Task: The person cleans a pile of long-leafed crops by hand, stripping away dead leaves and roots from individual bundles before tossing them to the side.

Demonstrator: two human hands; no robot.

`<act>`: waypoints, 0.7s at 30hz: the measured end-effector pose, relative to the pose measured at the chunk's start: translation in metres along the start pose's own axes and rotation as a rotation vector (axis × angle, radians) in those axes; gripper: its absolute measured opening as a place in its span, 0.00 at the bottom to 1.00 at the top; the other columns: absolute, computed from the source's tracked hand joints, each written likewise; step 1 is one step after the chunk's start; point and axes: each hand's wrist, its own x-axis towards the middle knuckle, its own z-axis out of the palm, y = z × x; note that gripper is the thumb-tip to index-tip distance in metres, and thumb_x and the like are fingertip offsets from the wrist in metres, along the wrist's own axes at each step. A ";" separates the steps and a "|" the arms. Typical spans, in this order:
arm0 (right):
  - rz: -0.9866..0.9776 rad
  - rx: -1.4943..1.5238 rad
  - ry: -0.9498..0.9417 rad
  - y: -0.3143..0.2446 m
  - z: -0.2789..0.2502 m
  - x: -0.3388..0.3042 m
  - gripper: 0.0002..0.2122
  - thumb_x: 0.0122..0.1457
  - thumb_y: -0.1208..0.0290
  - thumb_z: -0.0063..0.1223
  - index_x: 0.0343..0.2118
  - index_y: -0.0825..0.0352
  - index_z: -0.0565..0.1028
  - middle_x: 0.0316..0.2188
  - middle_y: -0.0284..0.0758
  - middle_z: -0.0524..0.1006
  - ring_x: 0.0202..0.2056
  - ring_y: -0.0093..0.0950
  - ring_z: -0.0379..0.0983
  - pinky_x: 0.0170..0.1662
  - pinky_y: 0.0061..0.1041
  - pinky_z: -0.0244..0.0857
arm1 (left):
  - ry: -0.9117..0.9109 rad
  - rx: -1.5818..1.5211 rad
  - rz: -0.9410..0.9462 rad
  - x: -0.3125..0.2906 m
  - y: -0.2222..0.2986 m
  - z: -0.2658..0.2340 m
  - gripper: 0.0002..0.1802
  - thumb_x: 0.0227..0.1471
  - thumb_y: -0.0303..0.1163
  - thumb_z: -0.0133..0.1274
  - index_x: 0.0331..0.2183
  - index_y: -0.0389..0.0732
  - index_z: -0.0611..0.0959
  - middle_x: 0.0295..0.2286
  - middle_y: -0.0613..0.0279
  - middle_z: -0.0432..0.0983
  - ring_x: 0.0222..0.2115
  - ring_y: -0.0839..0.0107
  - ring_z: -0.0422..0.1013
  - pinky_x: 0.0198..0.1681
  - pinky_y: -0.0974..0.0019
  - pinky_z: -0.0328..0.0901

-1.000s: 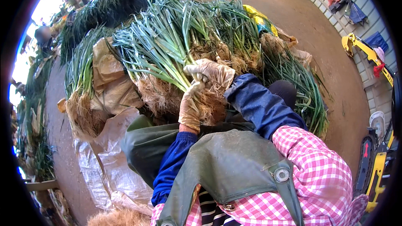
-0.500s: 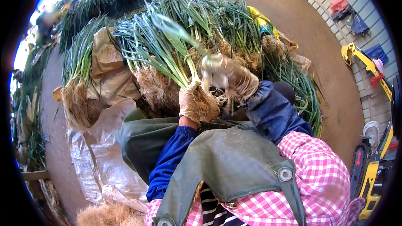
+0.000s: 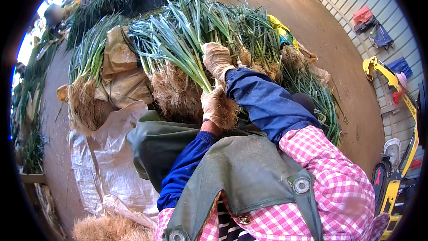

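My left hand (image 3: 211, 106), in a pale dirty work glove, is wrapped around the lower stems of a bunch of leek-like stalks (image 3: 199, 73). Their long green leaves point up and away from me. Brown stringy roots (image 3: 228, 112) stick out beside that hand. Just above, my right hand (image 3: 217, 60), gloved as well, is closed against the leaves and stems at the bunch's right side. Its palm side and most of what it grips are hidden. Behind both hands lies a wide heap of the same stalks (image 3: 240, 24), with hanging roots (image 3: 176, 91) facing me.
Tan sacking (image 3: 127, 87) and another rooted bundle (image 3: 84, 102) lie at the left. A whitish plastic sheet (image 3: 120, 169) spreads beside my green apron (image 3: 240, 169), above a pile of trimmed roots (image 3: 111, 228). A small yellow machine (image 3: 397, 187) stands at the right by a pale wall (image 3: 374, 9).
My right hand has moved left and up from beside the roots to the bunch's leaves. The blurred stalk it was swinging no longer shows apart. My left hand keeps its hold.
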 end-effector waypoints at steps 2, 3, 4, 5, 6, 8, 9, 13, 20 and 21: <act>-0.092 0.054 0.154 0.003 0.005 -0.002 0.09 0.51 0.67 0.54 0.34 0.64 0.74 0.26 0.41 0.76 0.28 0.42 0.74 0.32 0.40 0.67 | 0.015 -0.021 0.017 0.001 0.003 0.001 0.07 0.43 0.24 0.59 0.29 0.35 0.78 0.19 0.68 0.72 0.16 0.75 0.68 0.19 0.73 0.63; 0.053 0.189 0.059 -0.011 -0.005 -0.006 0.09 0.53 0.66 0.51 0.33 0.65 0.74 0.25 0.41 0.76 0.28 0.41 0.74 0.32 0.39 0.67 | 0.032 -0.038 0.028 0.003 0.003 -0.002 0.08 0.43 0.23 0.59 0.29 0.35 0.77 0.20 0.67 0.73 0.17 0.75 0.69 0.19 0.73 0.63; 0.206 0.322 -0.039 -0.025 -0.018 -0.012 0.09 0.56 0.65 0.48 0.32 0.66 0.74 0.24 0.40 0.77 0.28 0.40 0.75 0.32 0.37 0.67 | 0.038 -0.051 0.032 0.006 0.003 -0.009 0.08 0.44 0.23 0.59 0.30 0.35 0.77 0.20 0.67 0.73 0.17 0.75 0.69 0.19 0.72 0.64; 0.354 0.590 -0.064 -0.004 -0.010 -0.011 0.11 0.58 0.62 0.49 0.35 0.66 0.72 0.23 0.39 0.76 0.27 0.36 0.74 0.32 0.36 0.67 | 0.006 -0.061 0.020 0.010 -0.002 -0.005 0.09 0.44 0.23 0.59 0.31 0.36 0.77 0.20 0.67 0.73 0.17 0.75 0.69 0.19 0.72 0.64; 0.422 0.935 -0.044 0.002 -0.007 -0.010 0.09 0.58 0.65 0.49 0.32 0.66 0.72 0.19 0.38 0.74 0.23 0.31 0.73 0.29 0.33 0.67 | -0.006 -0.071 0.015 0.012 -0.001 -0.003 0.09 0.44 0.23 0.59 0.32 0.36 0.77 0.21 0.67 0.73 0.17 0.75 0.69 0.19 0.72 0.64; 0.529 1.399 -0.381 0.001 -0.025 -0.026 0.08 0.61 0.68 0.45 0.31 0.67 0.70 0.17 0.25 0.70 0.14 0.17 0.63 0.17 0.19 0.59 | -0.015 -0.090 0.085 0.030 -0.011 -0.013 0.11 0.45 0.22 0.58 0.34 0.38 0.76 0.21 0.67 0.73 0.17 0.75 0.69 0.20 0.73 0.65; 0.584 1.605 -0.509 0.000 -0.033 -0.033 0.08 0.61 0.69 0.45 0.27 0.66 0.71 0.15 0.24 0.68 0.13 0.14 0.60 0.15 0.15 0.56 | -0.016 -0.067 0.097 0.023 -0.003 -0.010 0.11 0.45 0.22 0.57 0.34 0.38 0.76 0.22 0.68 0.73 0.18 0.76 0.69 0.20 0.73 0.65; 0.471 1.704 -0.686 0.012 -0.053 -0.067 0.09 0.61 0.69 0.44 0.27 0.67 0.72 0.15 0.23 0.67 0.13 0.10 0.57 0.15 0.11 0.48 | -0.072 -0.136 0.137 0.020 -0.004 0.000 0.11 0.45 0.20 0.55 0.35 0.36 0.76 0.26 0.66 0.74 0.21 0.76 0.70 0.22 0.74 0.66; 0.386 1.777 -0.571 0.013 -0.177 -0.080 0.09 0.60 0.67 0.47 0.28 0.67 0.69 0.17 0.25 0.67 0.13 0.11 0.60 0.16 0.10 0.57 | -0.095 -0.116 0.015 0.021 -0.001 -0.014 0.09 0.47 0.20 0.53 0.34 0.37 0.75 0.20 0.67 0.71 0.16 0.73 0.68 0.18 0.70 0.65; 0.373 1.692 -0.528 0.018 -0.203 -0.079 0.09 0.60 0.66 0.47 0.28 0.67 0.69 0.17 0.25 0.67 0.13 0.11 0.60 0.16 0.10 0.56 | -0.138 -0.097 0.036 0.016 0.004 -0.011 0.07 0.48 0.21 0.54 0.33 0.37 0.76 0.21 0.66 0.73 0.18 0.74 0.69 0.21 0.70 0.66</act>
